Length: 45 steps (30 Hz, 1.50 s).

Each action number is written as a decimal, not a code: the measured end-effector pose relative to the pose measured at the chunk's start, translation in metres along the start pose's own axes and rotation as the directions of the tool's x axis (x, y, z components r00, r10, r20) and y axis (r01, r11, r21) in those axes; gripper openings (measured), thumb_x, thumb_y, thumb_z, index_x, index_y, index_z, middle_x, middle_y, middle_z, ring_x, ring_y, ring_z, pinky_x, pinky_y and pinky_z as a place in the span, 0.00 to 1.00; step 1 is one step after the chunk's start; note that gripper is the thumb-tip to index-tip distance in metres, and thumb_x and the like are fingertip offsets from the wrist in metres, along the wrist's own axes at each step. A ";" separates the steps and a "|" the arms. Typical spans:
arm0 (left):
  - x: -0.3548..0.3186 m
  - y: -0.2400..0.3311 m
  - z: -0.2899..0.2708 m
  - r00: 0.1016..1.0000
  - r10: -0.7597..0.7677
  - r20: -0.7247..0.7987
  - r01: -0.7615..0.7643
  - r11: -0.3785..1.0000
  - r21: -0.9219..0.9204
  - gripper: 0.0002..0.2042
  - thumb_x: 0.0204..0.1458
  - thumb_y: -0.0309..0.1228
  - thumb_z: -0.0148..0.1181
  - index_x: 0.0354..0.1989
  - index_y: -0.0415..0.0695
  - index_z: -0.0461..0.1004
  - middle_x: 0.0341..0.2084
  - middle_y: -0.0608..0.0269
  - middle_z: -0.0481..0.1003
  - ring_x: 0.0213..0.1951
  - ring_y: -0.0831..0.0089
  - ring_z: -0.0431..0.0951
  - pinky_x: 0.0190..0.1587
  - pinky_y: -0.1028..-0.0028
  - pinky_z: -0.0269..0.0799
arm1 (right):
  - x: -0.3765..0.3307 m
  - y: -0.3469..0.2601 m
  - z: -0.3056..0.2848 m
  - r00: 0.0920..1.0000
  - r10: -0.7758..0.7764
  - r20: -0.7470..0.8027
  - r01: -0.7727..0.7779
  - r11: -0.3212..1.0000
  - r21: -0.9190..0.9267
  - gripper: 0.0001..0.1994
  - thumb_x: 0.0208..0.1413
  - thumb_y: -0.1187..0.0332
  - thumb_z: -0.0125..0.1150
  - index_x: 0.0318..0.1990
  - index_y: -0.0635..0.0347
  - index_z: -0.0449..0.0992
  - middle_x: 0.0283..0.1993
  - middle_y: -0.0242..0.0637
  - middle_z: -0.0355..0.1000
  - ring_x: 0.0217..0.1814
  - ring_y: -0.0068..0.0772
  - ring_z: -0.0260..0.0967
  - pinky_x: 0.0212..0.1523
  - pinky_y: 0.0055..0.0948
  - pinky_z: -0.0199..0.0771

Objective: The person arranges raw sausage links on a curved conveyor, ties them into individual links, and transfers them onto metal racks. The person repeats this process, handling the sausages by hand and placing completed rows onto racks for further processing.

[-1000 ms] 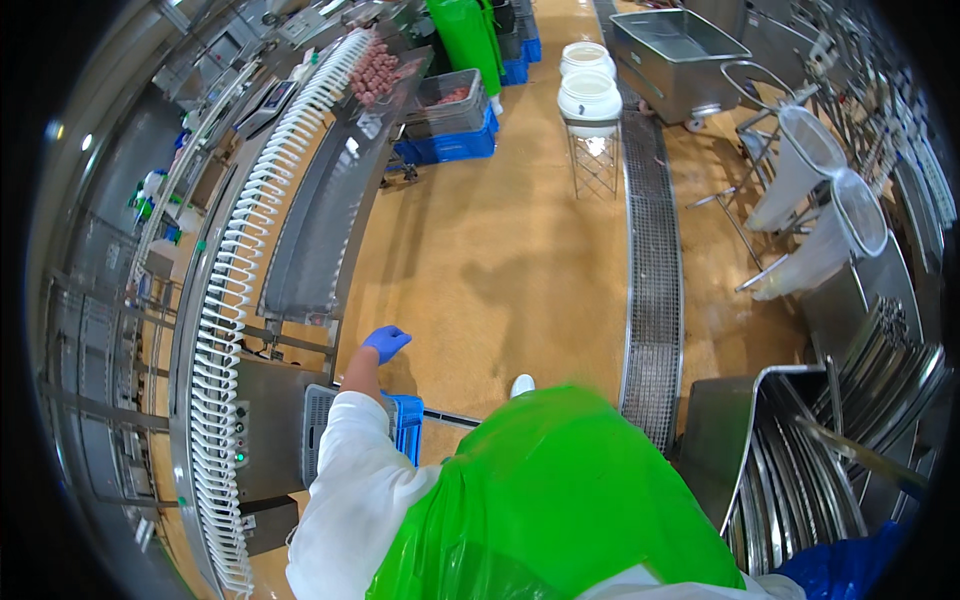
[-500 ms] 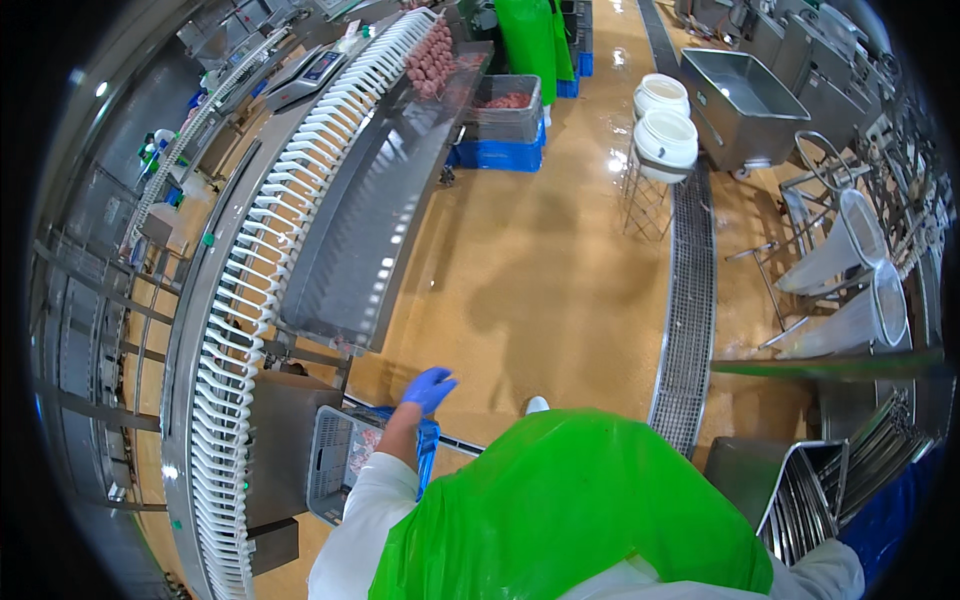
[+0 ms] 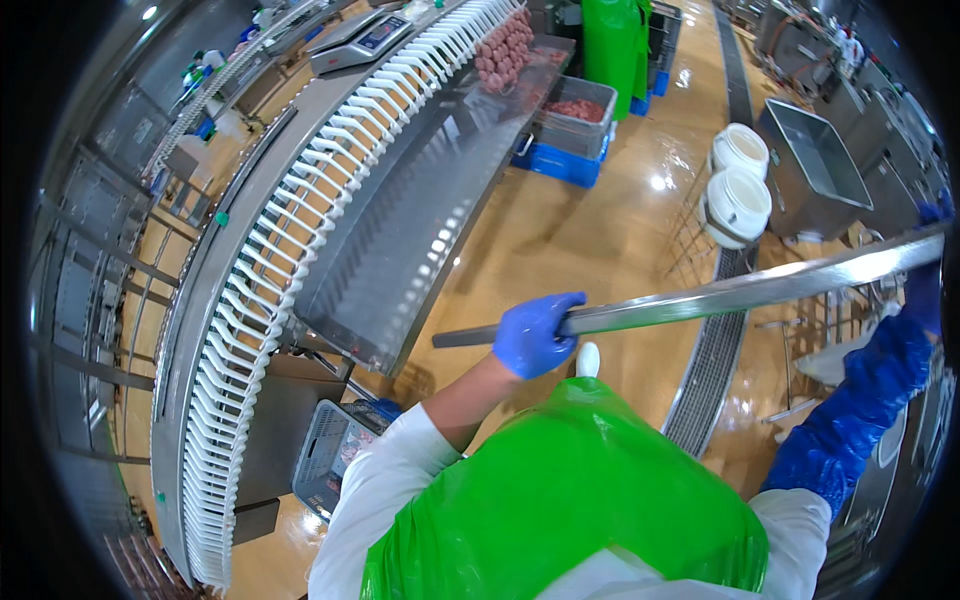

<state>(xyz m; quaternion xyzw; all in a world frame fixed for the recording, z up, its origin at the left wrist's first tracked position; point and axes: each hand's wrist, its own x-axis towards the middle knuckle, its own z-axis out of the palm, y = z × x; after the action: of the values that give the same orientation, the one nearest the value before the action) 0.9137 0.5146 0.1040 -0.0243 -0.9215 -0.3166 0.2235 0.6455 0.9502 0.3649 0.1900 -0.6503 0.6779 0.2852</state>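
A long shiny metal bar (image 3: pixel 720 297) runs level across the front of me, its narrower dark end sticking out to the left. My left hand (image 3: pixel 538 335), in a blue glove, is wrapped around it near that end. At the far right edge my right hand (image 3: pixel 926 285), blue-gloved and partly in shadow, closes around the wider end. A blue sleeve cover (image 3: pixel 855 410) is on my right forearm. The bar passes above the floor and the drain, apart from the steel trough table (image 3: pixel 385 240).
A curved conveyor with white hooks (image 3: pixel 255 335) runs along the left, links of sausage (image 3: pixel 503 52) hanging at its far end. Grey crates (image 3: pixel 325 450) of meat stand low beside it. White buckets (image 3: pixel 738 208), a steel tub (image 3: pixel 815 170) and a floor drain (image 3: pixel 712 375) lie to the right.
My left hand was bare of anything, over the crate; now it grips the metal bar farther right. My right arm has come up from the lower right with the bar's other end.
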 end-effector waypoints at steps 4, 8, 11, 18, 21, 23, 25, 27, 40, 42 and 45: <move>0.007 -0.058 -0.020 0.963 -0.255 -0.084 0.265 0.953 0.145 0.15 0.43 0.34 0.64 0.41 0.47 0.75 0.24 0.57 0.75 0.26 0.58 0.77 0.29 0.65 0.72 | -0.016 0.132 0.066 0.884 0.397 0.245 -0.401 0.915 -0.038 0.25 0.64 0.50 0.40 0.66 0.43 0.57 0.63 0.33 0.60 0.59 0.32 0.61 0.53 0.32 0.63; 0.000 -0.111 -0.061 0.793 -0.599 -0.110 0.603 0.748 0.277 0.15 0.43 0.41 0.63 0.39 0.49 0.76 0.27 0.56 0.77 0.30 0.56 0.78 0.32 0.63 0.73 | -0.022 0.279 0.070 0.652 0.696 0.301 -0.732 0.681 0.013 0.25 0.61 0.47 0.44 0.63 0.42 0.63 0.56 0.32 0.64 0.51 0.29 0.64 0.44 0.27 0.66; -0.027 -0.162 -0.079 0.663 -0.723 -0.192 0.732 0.574 0.366 0.17 0.43 0.43 0.62 0.39 0.48 0.75 0.26 0.54 0.77 0.30 0.56 0.78 0.32 0.61 0.72 | -0.035 0.343 0.122 0.526 0.792 0.311 -0.833 0.554 -0.001 0.22 0.60 0.52 0.45 0.60 0.45 0.65 0.51 0.36 0.68 0.46 0.29 0.69 0.40 0.27 0.66; -0.057 -0.258 -0.070 0.359 -0.904 -0.231 0.888 0.255 0.382 0.19 0.42 0.46 0.60 0.38 0.47 0.74 0.28 0.50 0.77 0.33 0.49 0.77 0.36 0.56 0.71 | -0.033 0.392 0.320 0.293 0.708 0.642 -0.805 0.545 -0.234 0.20 0.62 0.53 0.46 0.58 0.48 0.66 0.49 0.35 0.69 0.47 0.30 0.70 0.43 0.28 0.70; -0.059 -0.299 -0.071 0.240 -0.957 -0.165 0.912 0.164 0.377 0.19 0.42 0.47 0.59 0.40 0.48 0.75 0.30 0.50 0.77 0.35 0.48 0.77 0.38 0.56 0.71 | -0.045 0.410 0.404 0.202 0.651 0.732 -0.769 0.568 -0.293 0.21 0.62 0.52 0.48 0.59 0.51 0.66 0.49 0.37 0.69 0.46 0.30 0.71 0.43 0.30 0.72; -0.053 -0.327 -0.076 0.205 -0.971 -0.122 0.920 0.148 0.364 0.19 0.42 0.47 0.59 0.40 0.48 0.75 0.31 0.50 0.77 0.36 0.48 0.76 0.39 0.56 0.71 | -0.057 0.420 0.454 0.122 0.612 0.781 -0.699 0.612 -0.370 0.22 0.62 0.52 0.49 0.59 0.52 0.66 0.49 0.38 0.70 0.47 0.31 0.71 0.43 0.30 0.72; -0.048 -0.346 -0.079 0.208 -0.975 -0.083 0.922 0.167 0.348 0.19 0.43 0.46 0.60 0.40 0.48 0.75 0.32 0.50 0.77 0.37 0.48 0.76 0.40 0.57 0.71 | -0.058 0.422 0.492 0.050 0.579 0.814 -0.616 0.659 -0.431 0.23 0.62 0.52 0.49 0.59 0.54 0.66 0.49 0.38 0.70 0.47 0.31 0.71 0.44 0.30 0.72; -0.040 -0.367 -0.086 0.174 -0.984 -0.021 0.936 0.159 0.314 0.20 0.43 0.46 0.60 0.40 0.46 0.75 0.33 0.49 0.77 0.40 0.49 0.76 0.43 0.58 0.71 | -0.053 0.422 0.525 0.007 0.542 0.840 -0.530 0.715 -0.456 0.23 0.62 0.52 0.49 0.59 0.55 0.66 0.50 0.38 0.70 0.48 0.31 0.71 0.44 0.30 0.72; -0.045 -0.441 -0.079 -0.259 -0.950 0.177 0.875 -0.153 0.458 0.22 0.42 0.41 0.56 0.49 0.51 0.75 0.49 0.51 0.73 0.53 0.53 0.71 0.54 0.61 0.67 | 0.077 0.541 0.706 0.143 0.505 0.851 -0.555 0.753 -0.353 0.19 0.63 0.58 0.47 0.57 0.55 0.67 0.49 0.30 0.70 0.45 0.25 0.69 0.44 0.27 0.70; -0.039 -0.444 -0.078 -0.245 -0.968 0.056 0.888 -0.201 0.414 0.29 0.42 0.43 0.59 0.56 0.51 0.69 0.55 0.48 0.68 0.58 0.52 0.66 0.59 0.62 0.63 | 0.101 0.575 0.746 0.191 0.449 0.873 -0.602 0.756 -0.257 0.19 0.63 0.58 0.47 0.57 0.55 0.68 0.49 0.30 0.70 0.45 0.25 0.69 0.44 0.27 0.70; -0.007 -0.438 -0.075 -0.275 -0.954 -0.119 0.915 -0.298 0.272 0.37 0.42 0.45 0.62 0.63 0.48 0.60 0.61 0.44 0.60 0.64 0.51 0.57 0.63 0.63 0.56 | 0.133 0.634 0.818 0.265 0.408 0.873 -0.643 0.750 -0.155 0.18 0.63 0.60 0.47 0.56 0.55 0.69 0.49 0.30 0.71 0.45 0.26 0.69 0.45 0.27 0.70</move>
<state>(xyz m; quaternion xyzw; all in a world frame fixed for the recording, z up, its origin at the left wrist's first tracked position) 0.8679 0.1210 -0.0972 0.7238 -0.6188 -0.2417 -0.1863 0.0488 0.1644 0.0253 0.3082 -0.6406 0.6083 -0.3531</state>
